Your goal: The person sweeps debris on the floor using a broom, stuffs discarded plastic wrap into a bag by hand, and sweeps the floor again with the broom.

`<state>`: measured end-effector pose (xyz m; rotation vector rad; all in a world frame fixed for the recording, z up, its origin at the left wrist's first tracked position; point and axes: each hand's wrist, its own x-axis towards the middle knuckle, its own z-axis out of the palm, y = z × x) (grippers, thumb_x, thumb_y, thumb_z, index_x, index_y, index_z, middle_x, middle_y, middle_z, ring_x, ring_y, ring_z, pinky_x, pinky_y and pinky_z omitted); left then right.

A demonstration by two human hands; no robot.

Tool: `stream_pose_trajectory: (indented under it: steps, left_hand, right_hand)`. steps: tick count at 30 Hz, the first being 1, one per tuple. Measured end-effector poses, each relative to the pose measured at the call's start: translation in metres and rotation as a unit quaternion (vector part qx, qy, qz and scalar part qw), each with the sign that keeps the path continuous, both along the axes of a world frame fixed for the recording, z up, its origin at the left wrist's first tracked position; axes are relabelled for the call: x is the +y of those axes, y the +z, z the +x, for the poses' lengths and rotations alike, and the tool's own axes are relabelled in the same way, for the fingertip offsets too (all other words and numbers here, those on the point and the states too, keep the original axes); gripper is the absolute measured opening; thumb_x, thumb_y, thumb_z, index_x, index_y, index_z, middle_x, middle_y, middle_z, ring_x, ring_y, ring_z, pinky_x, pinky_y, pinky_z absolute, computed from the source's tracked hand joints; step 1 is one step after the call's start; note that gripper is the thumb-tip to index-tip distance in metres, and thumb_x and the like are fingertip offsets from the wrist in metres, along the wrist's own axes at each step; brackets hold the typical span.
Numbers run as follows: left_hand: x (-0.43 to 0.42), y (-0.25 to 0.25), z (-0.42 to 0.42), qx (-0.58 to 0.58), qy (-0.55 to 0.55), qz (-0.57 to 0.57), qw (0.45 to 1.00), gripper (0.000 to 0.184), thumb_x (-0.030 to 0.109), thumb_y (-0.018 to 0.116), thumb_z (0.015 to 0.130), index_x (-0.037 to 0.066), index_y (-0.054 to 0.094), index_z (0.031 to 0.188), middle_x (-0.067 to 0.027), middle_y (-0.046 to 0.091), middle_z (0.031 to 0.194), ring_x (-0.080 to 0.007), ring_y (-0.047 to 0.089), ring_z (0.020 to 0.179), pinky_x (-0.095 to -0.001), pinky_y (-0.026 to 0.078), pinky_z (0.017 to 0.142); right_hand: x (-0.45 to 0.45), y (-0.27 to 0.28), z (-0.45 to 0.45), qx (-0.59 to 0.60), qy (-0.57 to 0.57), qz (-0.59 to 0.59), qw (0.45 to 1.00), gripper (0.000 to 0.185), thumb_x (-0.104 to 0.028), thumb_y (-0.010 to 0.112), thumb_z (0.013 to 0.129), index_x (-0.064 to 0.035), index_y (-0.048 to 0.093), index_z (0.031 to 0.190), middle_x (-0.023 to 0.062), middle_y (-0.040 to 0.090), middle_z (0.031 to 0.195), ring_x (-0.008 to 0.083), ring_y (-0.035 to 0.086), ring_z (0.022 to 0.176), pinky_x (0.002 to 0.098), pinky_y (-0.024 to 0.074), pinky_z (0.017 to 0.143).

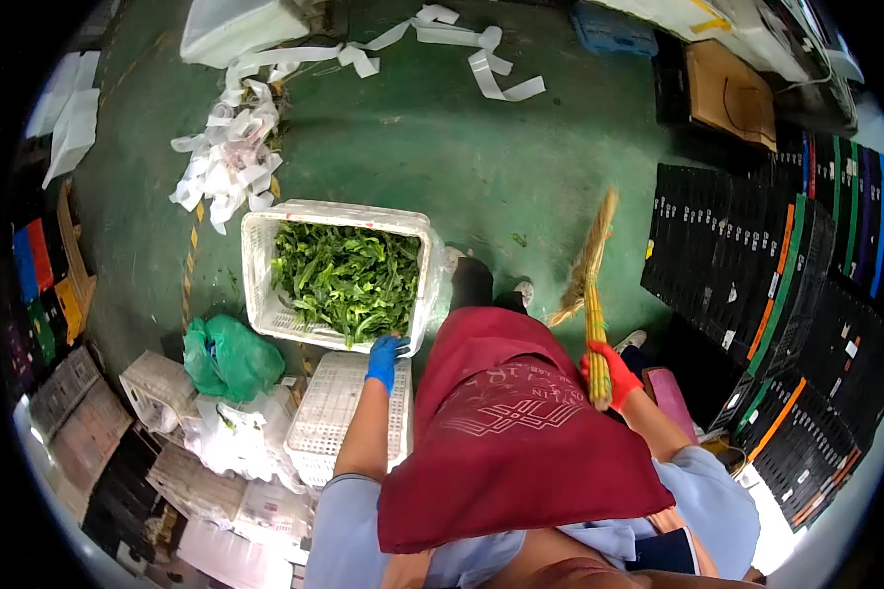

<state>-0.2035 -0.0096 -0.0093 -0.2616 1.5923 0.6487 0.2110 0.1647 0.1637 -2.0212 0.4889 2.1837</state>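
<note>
Covering the person's front, a dark red apron lay nearest. Taking straight ahead as twelve, the right hand, in a red glove, was near two o'clock, wrapped around the handle of a straw broom that pointed away toward one. Near ten, the left hand, in a blue glove, touched the near corner of a white crate with loose green leaves in it; how tightly those fingers were bent could not be told. Good handling seemed to call for a firm wrap on the broom, its straw well apart from the leaves, and for fingers hooked on the crate's rim, since a lopsided pull might have tipped it. At nine was a lower white crate, just beside the first, and past it a green bag. Farther off were stacked black crates at two, crumpled white strips between ten and eleven on the green floor, and a cardboard box near one.
</note>
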Motion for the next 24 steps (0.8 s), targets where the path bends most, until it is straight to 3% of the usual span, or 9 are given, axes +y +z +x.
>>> stream_pose_trajectory:
  steps: [3, 5, 7, 10, 12, 16, 18, 20, 24]
  left_hand:
    - [0.002, 0.006, -0.003, -0.009, 0.001, -0.022, 1.000, 0.026, 0.026, 0.049, 0.086, 0.010, 0.050, 0.106, -0.0091, 0.065, 0.091, -0.0178, 0.062, 0.074, -0.0283, 0.044, 0.062]
    - [-0.006, 0.000, -0.002, -0.002, -0.008, -0.029, 1.000, 0.025, 0.026, 0.048, 0.086, 0.010, 0.050, 0.105, -0.0091, 0.065, 0.091, -0.0177, 0.062, 0.073, -0.0284, 0.044, 0.061]
    - [-0.006, -0.004, -0.007, 0.005, -0.015, -0.039, 0.999, 0.024, 0.026, 0.048, 0.086, 0.011, 0.050, 0.104, -0.0090, 0.065, 0.091, -0.0177, 0.061, 0.073, -0.0285, 0.044, 0.060]
    - [0.002, -0.001, -0.005, 0.008, -0.024, -0.047, 0.999, 0.022, 0.027, 0.049, 0.086, 0.012, 0.050, 0.102, -0.0087, 0.065, 0.091, -0.0177, 0.061, 0.073, -0.0289, 0.044, 0.059]
    - [0.013, 0.005, -0.004, 0.007, -0.042, -0.031, 0.999, 0.020, 0.027, 0.050, 0.086, 0.012, 0.051, 0.099, -0.0083, 0.065, 0.090, -0.0175, 0.061, 0.073, -0.0291, 0.044, 0.059]
    - [0.047, 0.018, 0.002, 0.017, -0.059, -0.001, 0.998, 0.020, 0.030, 0.051, 0.085, 0.012, 0.054, 0.094, -0.0060, 0.064, 0.090, -0.0168, 0.061, 0.072, -0.0291, 0.044, 0.059]
    - [0.042, -0.009, -0.004, -0.009, -0.093, -0.018, 0.995, 0.022, 0.030, 0.050, 0.085, 0.012, 0.053, 0.096, -0.0057, 0.064, 0.093, -0.0164, 0.060, 0.072, -0.0298, 0.045, 0.060]
    - [0.050, -0.009, 0.003, -0.021, -0.123, -0.035, 0.992, 0.023, 0.027, 0.047, 0.085, 0.011, 0.049, 0.101, -0.0069, 0.063, 0.097, -0.0164, 0.060, 0.077, -0.0310, 0.046, 0.062]
    - [0.048, -0.025, 0.013, -0.046, -0.105, -0.033, 0.993, 0.018, 0.027, 0.048, 0.087, 0.012, 0.048, 0.097, -0.0071, 0.065, 0.092, -0.0178, 0.061, 0.071, -0.0298, 0.046, 0.057]
  right_hand:
    - [0.010, -0.045, -0.027, 0.014, -0.009, 0.026, 1.000, 0.029, -0.039, 0.060, 0.077, -0.0106, 0.053, 0.080, 0.0026, 0.056, 0.068, 0.0161, 0.056, 0.058, 0.0279, 0.0480, 0.051]
    - [0.013, -0.070, -0.072, 0.069, -0.031, 0.032, 0.997, 0.029, -0.037, 0.064, 0.075, -0.0106, 0.054, 0.084, 0.0024, 0.056, 0.067, 0.0159, 0.056, 0.055, 0.0280, 0.0487, 0.049]
    - [0.031, -0.068, -0.121, 0.104, 0.023, 0.042, 0.993, 0.030, -0.037, 0.063, 0.075, -0.0099, 0.054, 0.083, 0.0021, 0.057, 0.067, 0.0152, 0.056, 0.054, 0.0272, 0.0479, 0.049]
    - [0.041, -0.096, -0.126, 0.181, 0.045, 0.030, 0.982, 0.027, -0.034, 0.061, 0.077, -0.0115, 0.051, 0.088, 0.0019, 0.054, 0.068, 0.0118, 0.052, 0.055, 0.0251, 0.0462, 0.049]
    - [0.047, -0.079, -0.105, 0.176, 0.097, 0.106, 0.974, 0.028, -0.031, 0.060, 0.078, -0.0132, 0.047, 0.095, 0.0026, 0.052, 0.070, 0.0113, 0.051, 0.056, 0.0243, 0.0456, 0.050]
    - [0.044, -0.047, -0.034, 0.206, 0.183, 0.135, 0.952, 0.039, -0.019, 0.062, 0.077, -0.0123, 0.039, 0.109, 0.0059, 0.052, 0.071, 0.0149, 0.054, 0.049, 0.0286, 0.0483, 0.043]
    - [0.036, -0.027, 0.003, 0.171, 0.202, 0.162, 0.951, 0.054, -0.010, 0.063, 0.075, -0.0127, 0.033, 0.120, 0.0064, 0.052, 0.069, 0.0159, 0.055, 0.049, 0.0288, 0.0494, 0.043]
    - [0.032, -0.009, 0.024, 0.112, 0.206, 0.174, 0.956, 0.056, -0.012, 0.063, 0.076, -0.0136, 0.032, 0.122, 0.0065, 0.053, 0.070, 0.0161, 0.055, 0.050, 0.0289, 0.0491, 0.044]
    - [0.057, 0.008, 0.046, 0.049, 0.051, 0.147, 0.987, 0.043, -0.018, 0.062, 0.077, -0.0132, 0.038, 0.112, 0.0081, 0.054, 0.073, 0.0173, 0.057, 0.057, 0.0300, 0.0503, 0.049]
